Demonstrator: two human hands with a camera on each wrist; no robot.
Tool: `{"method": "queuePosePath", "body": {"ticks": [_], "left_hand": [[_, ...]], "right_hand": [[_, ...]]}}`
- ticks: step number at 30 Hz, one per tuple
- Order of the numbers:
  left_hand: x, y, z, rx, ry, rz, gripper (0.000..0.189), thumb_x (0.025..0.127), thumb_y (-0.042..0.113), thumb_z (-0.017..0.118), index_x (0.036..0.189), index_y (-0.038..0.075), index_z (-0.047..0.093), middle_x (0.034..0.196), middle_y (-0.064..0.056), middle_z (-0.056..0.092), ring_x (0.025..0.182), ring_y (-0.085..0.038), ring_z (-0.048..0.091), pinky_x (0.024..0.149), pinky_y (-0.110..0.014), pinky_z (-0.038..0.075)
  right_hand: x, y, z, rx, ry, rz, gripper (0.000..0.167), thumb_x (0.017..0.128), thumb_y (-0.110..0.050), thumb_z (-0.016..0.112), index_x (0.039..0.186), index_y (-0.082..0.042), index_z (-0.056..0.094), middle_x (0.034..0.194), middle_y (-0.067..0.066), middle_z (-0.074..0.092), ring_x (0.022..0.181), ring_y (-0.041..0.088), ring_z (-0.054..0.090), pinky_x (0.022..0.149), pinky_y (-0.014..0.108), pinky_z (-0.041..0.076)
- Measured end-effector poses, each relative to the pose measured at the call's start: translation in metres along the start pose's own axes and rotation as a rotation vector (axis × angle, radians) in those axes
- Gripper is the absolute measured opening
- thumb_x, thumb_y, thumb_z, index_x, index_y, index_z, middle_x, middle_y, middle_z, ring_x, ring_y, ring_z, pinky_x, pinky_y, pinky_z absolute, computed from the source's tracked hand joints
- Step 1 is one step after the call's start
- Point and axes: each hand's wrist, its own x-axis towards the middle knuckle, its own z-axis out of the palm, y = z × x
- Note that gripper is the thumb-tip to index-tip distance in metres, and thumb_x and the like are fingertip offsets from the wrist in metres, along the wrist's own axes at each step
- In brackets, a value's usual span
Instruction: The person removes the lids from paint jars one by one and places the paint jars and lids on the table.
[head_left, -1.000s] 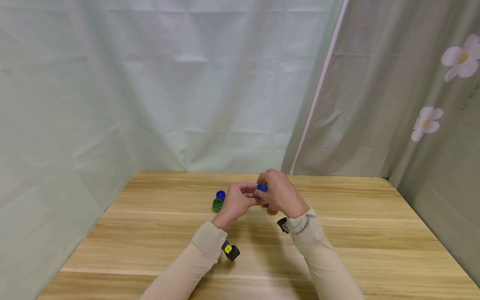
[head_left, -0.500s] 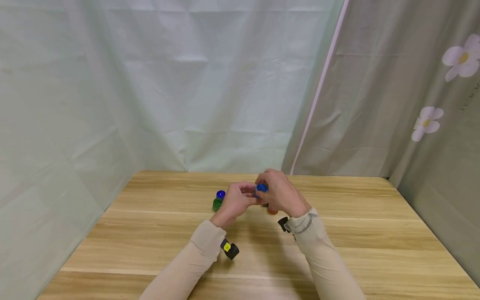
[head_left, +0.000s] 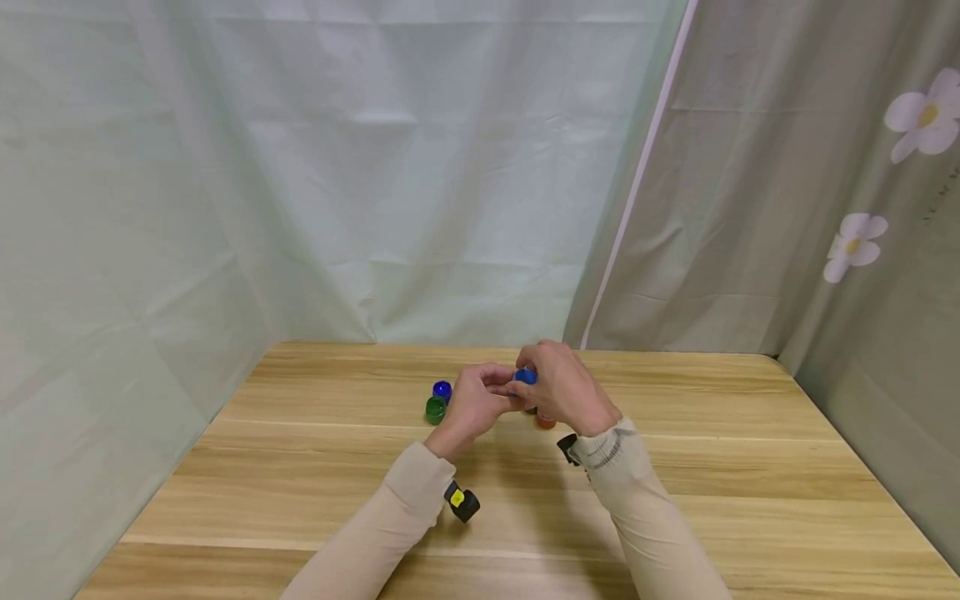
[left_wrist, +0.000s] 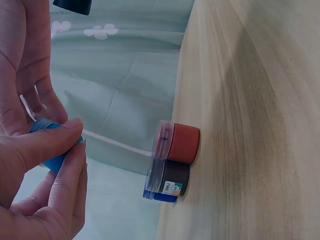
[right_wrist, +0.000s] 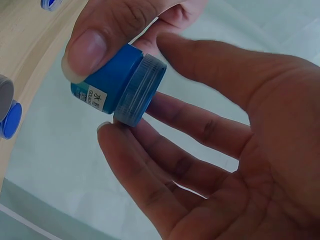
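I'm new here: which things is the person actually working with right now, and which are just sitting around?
In the job:
light blue jar
left hand, pinching the jar
right hand, fingers at its lid

Seemingly just sitting around:
green jar
dark blue jar beside it
red jar
black jar
another blue jar
curtain

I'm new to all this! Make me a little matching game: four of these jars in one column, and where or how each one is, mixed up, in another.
Jars
1. green jar
2. light-blue jar
3. red jar
4. black jar

Places and states
A. On the table, with a label showing in the left wrist view
B. On the table, uppermost in its row in the left wrist view
C. On the table, on the outer side of the left hand
D. Pinched by the left hand, off the table

Right pairs
1-C, 2-D, 3-B, 4-A
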Motion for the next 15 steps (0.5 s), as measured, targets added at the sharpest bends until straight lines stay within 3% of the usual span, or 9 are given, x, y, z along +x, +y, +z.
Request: {"method": "queuePosePath", "body": {"ticks": [7,15], "left_hand": [[0.0003,-0.0015,-0.0004,0.000,-0.015,0.006,0.029,0.083,0.003,0.083,0.110,0.004,0.073,0.110,-0.011,0.073,0.094,-0.015,0.073,0.083,-0.031,0.062],[-0.0011,-0.0002,-0.0011,-0.005,-0.025,-0.002,0.029,0.084,0.001,0.081,0.111,0.005,0.073,0.111,-0.011,0.074,0.096,-0.018,0.074,0.085,-0.033,0.062]], "right_hand": [[-0.0012,-0.0019,0.0000,0.000,-0.014,-0.020,0.014,0.092,-0.014,0.076,0.103,-0.005,0.075,0.098,0.006,0.067,0.086,0.019,0.065,0.080,0.037,0.061],[-0.0014,-0.0010,-0.0015,0.012,-0.028,-0.057,0.018,0.089,-0.005,0.073,0.106,-0.004,0.075,0.098,0.006,0.066,0.085,0.019,0.062,0.080,0.036,0.059]]}}
